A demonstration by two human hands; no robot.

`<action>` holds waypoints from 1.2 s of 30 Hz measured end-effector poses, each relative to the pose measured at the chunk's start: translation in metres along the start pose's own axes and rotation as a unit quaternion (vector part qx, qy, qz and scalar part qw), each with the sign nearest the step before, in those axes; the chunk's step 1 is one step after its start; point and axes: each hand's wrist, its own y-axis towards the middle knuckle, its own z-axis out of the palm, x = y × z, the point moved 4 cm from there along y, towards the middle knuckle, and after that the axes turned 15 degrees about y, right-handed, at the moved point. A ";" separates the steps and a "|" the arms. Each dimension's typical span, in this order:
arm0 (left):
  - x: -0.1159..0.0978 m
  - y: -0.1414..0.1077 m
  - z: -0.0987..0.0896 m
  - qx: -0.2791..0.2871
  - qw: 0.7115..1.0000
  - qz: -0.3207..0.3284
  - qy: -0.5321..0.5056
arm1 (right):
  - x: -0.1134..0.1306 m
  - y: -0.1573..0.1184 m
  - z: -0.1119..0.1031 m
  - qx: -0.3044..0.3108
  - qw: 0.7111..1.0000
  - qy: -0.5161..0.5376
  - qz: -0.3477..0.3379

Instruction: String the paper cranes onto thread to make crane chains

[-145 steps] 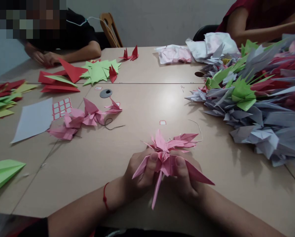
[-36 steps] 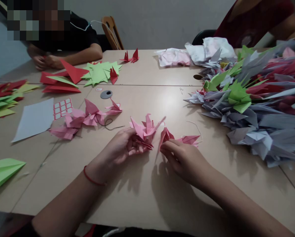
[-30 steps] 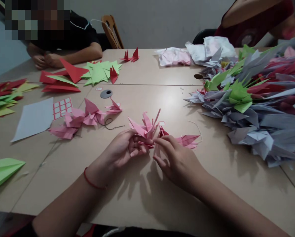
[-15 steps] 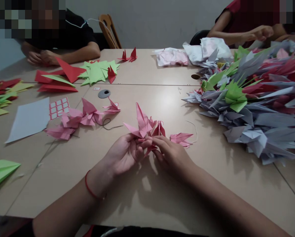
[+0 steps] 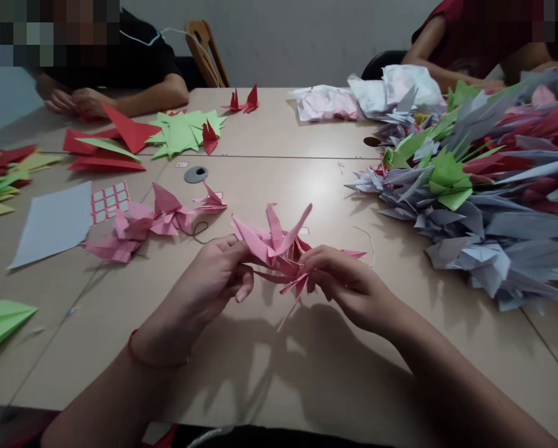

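Observation:
A bunch of pink origami cranes [image 5: 274, 246] on a thread is lifted a little above the table, its pointed wings and tails sticking up and out. My left hand [image 5: 213, 274] pinches the bunch from the left, and a red thread bracelet [image 5: 155, 359] circles that wrist. From the right, my right hand [image 5: 349, 283] grips the folded paper between fingers and thumb. One more pink crane [image 5: 354, 254] shows just beyond my right fingers.
More pink cranes [image 5: 160, 218] lie strung on dark thread to the left. A large heap of grey, red and green cranes [image 5: 484, 193] fills the right side. Co-workers sit across the table, one hand [image 5: 85, 102] near red folded paper. White and pink plastic bags [image 5: 326, 102] lie beyond.
My hands have drawn apart and the pink cranes have spread out between them. My left hand has shifted left, and the camera view has tilted slightly.

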 end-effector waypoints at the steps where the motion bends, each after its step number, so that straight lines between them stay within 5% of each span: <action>1: -0.001 0.000 -0.002 -0.010 1.000 0.011 0.020 | -0.002 -0.001 -0.001 -0.002 1.000 0.006 0.023; 7: 0.002 0.000 0.000 -0.024 0.999 0.021 0.029 | -0.012 -0.004 -0.001 -0.003 0.985 0.125 0.118; 14: 0.011 -0.003 0.016 0.015 0.999 -0.021 -0.041 | -0.030 -0.004 0.006 -0.073 0.913 0.355 0.189; 22: 0.019 -0.003 0.017 0.018 0.997 0.025 -0.068 | -0.038 -0.004 0.016 -0.059 0.877 0.438 0.187; 28: 0.024 0.000 0.026 0.094 0.989 0.024 -0.108 | -0.035 -0.002 0.017 -0.088 0.859 0.474 0.174; 36: 0.029 -0.001 0.032 0.098 0.994 0.046 0.026 | -0.040 -0.002 0.019 -0.173 0.854 0.472 0.138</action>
